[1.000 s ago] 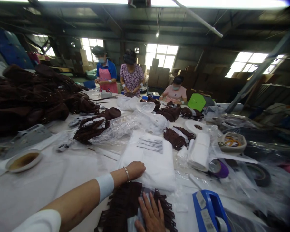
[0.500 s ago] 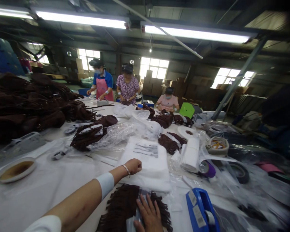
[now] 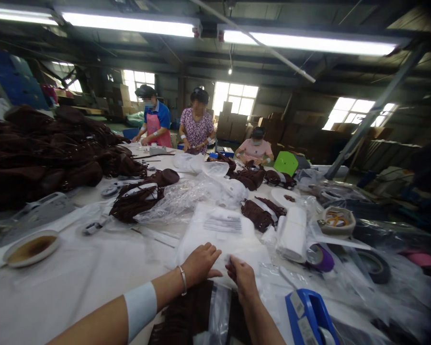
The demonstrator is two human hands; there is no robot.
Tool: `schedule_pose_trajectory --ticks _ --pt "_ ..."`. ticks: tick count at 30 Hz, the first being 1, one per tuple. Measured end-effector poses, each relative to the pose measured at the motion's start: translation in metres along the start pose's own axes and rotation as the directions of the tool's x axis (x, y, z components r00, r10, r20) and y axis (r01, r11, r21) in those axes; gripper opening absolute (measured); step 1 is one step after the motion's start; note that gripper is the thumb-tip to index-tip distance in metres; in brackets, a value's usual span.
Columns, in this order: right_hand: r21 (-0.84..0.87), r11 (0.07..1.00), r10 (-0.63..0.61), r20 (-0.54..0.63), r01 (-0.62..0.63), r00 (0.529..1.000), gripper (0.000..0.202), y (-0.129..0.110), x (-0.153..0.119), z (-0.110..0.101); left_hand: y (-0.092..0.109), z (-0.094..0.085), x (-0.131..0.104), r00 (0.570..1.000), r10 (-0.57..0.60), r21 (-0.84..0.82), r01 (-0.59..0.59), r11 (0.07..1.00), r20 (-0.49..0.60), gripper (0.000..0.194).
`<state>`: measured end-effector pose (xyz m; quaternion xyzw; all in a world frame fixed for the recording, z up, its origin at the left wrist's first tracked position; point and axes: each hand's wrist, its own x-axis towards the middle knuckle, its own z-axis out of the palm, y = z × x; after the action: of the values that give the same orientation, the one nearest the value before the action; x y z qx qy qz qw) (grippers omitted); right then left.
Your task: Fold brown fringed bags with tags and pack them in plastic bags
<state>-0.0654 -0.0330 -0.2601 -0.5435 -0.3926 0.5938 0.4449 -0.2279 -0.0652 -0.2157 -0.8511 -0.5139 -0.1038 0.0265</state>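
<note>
A stack of translucent plastic bags (image 3: 219, 239) with dark print lies in front of me. Over its near part is my left hand (image 3: 201, 262), fingers stretched forward and thumb apart, with nothing visible in it. Close by on the right, my right hand (image 3: 243, 277) pinches at the top plastic bag near the print; its fingertips are partly blurred. Below both hands lies a dark brown fringed piece (image 3: 179, 318), with a strip of clear plastic (image 3: 220, 311) across it. My forearms cover some of the brown piece.
A blue tape dispenser (image 3: 311, 316) stands at the right, near a purple tape roll (image 3: 321, 258) and a white roll (image 3: 292, 235). A dish of brown liquid (image 3: 32, 247) sits at left. Brown goods (image 3: 46, 153) are heaped behind it. Several co-workers (image 3: 197, 120) are across the table.
My right hand has lifted off the brown fringed piece and moved up to the bag stack. My left hand has gone from curled to fingers stretched. The view has shifted slightly.
</note>
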Motion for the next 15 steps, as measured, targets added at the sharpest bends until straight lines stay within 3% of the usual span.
schedule_pose_trajectory --ticks 4,9,15 --pt "-0.059 0.998 -0.018 -0.079 0.014 0.997 0.039 0.002 0.010 -0.011 -0.001 0.003 0.009 0.997 0.037 0.039 -0.040 0.998 0.068 0.012" --pt "-0.157 0.986 -0.076 -0.079 0.063 0.994 0.042 -0.004 0.013 -0.022 -0.005 0.010 0.020 0.996 -0.004 -0.064 0.009 0.998 0.086 0.016" --pt "-0.252 0.959 -0.160 -0.092 0.133 0.983 0.046 -0.004 0.001 -0.026 -0.006 0.014 0.016 0.994 -0.105 -0.167 0.107 0.980 0.020 0.012"
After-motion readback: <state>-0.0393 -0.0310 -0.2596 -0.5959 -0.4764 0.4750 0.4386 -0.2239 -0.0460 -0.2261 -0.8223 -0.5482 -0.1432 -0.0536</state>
